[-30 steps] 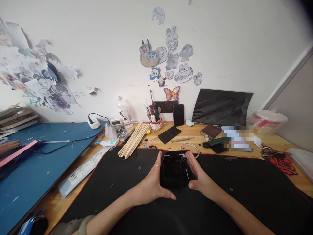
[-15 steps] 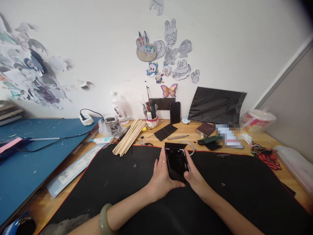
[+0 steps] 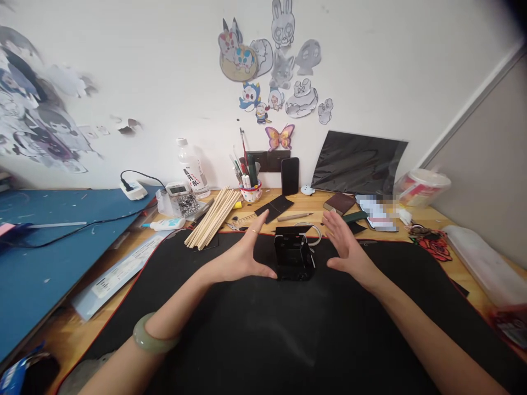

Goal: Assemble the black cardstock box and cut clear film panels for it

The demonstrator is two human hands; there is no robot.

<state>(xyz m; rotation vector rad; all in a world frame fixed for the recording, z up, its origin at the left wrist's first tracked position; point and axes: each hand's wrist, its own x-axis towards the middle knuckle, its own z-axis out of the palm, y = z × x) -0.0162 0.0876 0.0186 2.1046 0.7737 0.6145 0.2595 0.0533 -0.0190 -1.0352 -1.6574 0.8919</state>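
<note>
A small black box stands on the black mat in the middle of the desk. My left hand is open just left of it, fingers stretched out, the thumb tip close to the box's lower left corner. My right hand is open to the right of the box, fingers spread, with a clear gap between it and the box. Neither hand holds anything. A green bangle sits on my left wrist.
A bundle of wooden sticks lies behind the mat at left. A cup of pens, a bottle, a phone and a black sheet stand along the wall. A blue cutting mat covers the left side.
Both hands have let go of the black box and moved apart; it now stands on the mat by itself. The camera has tipped downward.
</note>
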